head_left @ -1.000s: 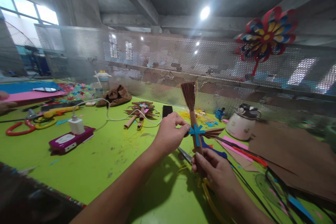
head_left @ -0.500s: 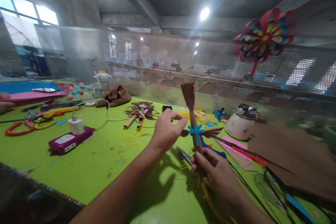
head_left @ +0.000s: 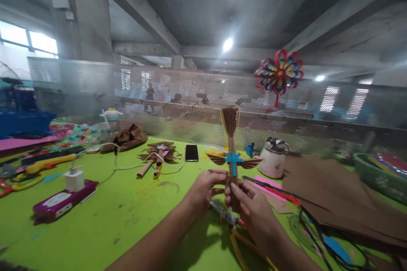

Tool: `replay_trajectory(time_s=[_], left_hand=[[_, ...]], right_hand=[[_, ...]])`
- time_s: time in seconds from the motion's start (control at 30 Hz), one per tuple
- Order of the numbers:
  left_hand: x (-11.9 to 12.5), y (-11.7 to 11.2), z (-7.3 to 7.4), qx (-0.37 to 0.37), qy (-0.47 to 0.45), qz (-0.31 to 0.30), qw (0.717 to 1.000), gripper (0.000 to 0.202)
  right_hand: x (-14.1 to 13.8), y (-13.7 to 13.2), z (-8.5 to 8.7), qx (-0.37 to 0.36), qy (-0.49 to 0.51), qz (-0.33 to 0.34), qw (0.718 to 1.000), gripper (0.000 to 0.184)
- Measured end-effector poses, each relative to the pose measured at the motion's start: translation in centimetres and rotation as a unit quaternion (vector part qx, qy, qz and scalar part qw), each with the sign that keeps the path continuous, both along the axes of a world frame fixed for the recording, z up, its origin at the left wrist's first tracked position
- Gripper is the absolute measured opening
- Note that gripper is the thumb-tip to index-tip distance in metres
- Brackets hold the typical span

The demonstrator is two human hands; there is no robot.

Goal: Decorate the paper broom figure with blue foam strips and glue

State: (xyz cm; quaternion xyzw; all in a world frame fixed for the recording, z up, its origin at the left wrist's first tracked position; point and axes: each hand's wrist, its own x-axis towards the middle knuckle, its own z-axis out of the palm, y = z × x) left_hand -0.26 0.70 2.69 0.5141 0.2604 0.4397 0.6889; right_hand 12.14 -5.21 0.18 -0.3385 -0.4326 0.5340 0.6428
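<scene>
Upright in front of me is a brown paper craft figure (head_left: 234, 184). It has a rolled tube for a body, a fanned pleated top edged with yellow string, two pleated wings and a blue paper star-shaped strip across its front. My right hand (head_left: 254, 207) is closed round the lower tube, thumb in front. At the tube's left side, my left hand (head_left: 203, 190) is closed with its fingertips on the paper, partly hidden behind it. Below the hands lie scissors (head_left: 221, 211), partly covered, and a yellow cord (head_left: 237, 247).
A similar brown paper piece (head_left: 160, 154) lies beyond, near a phone (head_left: 191, 153). A purple power strip (head_left: 65, 203) with a white charger (head_left: 74, 179) stands left. On the right are a white jug (head_left: 271, 159), brown paper sheets (head_left: 337, 190) and a green basket (head_left: 378, 178). Perforated panels (head_left: 178, 93) edge the table.
My left hand has come down and right, from beside the figure to its tube. The right hand keeps its hold. The figure now faces me more squarely, and the view has tilted up and shifted right.
</scene>
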Motion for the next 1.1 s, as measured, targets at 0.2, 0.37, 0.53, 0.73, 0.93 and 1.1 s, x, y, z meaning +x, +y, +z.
replay_trajectory(time_s=[0.2,0.37,0.53,0.73,0.93,1.1], left_hand=[[1.5,-1.2,-1.1,0.062,0.013,-0.08,0.995,0.026],[1.6,-0.3,-1.9,0.066,0.039,-0.046,0.996,0.03],[0.9,0.7,-1.8,0.056,0.01,-0.016,0.998,0.029],[0.5,0.6,-2.1,0.023,-0.063,-0.042,0.997,0.028],[1.1,0.1,-2.9,0.0,-0.039,-0.059,0.998,0.029],[1.8,-0.5,-3.5,0.013,0.004,-0.095,0.995,0.03]], right_hand=[[0.1,-0.1,-0.2,0.012,-0.005,0.004,1.0,0.023],[0.3,0.0,-0.3,0.029,-0.055,0.019,0.998,0.017],[1.2,0.2,0.6,0.064,-0.271,0.041,0.96,0.029],[5.1,-0.8,3.2,0.047,-0.414,-0.066,0.907,0.015],[6.5,-2.1,4.1,0.101,-0.35,-0.099,0.926,0.047],[4.9,-1.1,3.0,0.281,-0.459,-0.274,0.797,0.02]])
